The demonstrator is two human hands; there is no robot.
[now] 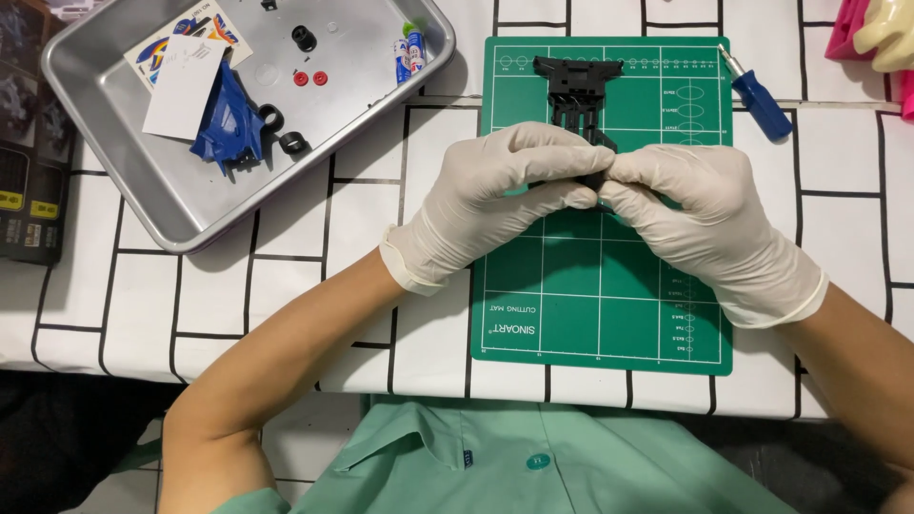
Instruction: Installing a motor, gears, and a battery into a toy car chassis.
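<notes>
Meanwhile both hands' fingers [571,195] pinch a black chassis [577,95]; tray [124,181] holds tyres [283,130].

You look down at a table [286,286] covered in a white cloth with black grid lines, evenly lit, dark floor [57,438] below.

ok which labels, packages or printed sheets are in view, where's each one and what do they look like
Sticker sheet: in the metal tray, top left; white with blue, orange, red decals.
White card: rectangular, overlapping the sheet.
Dark box: far left edge, black with yellow patches.
Cutting mat: green, white grid markings, under both hands.
</notes>
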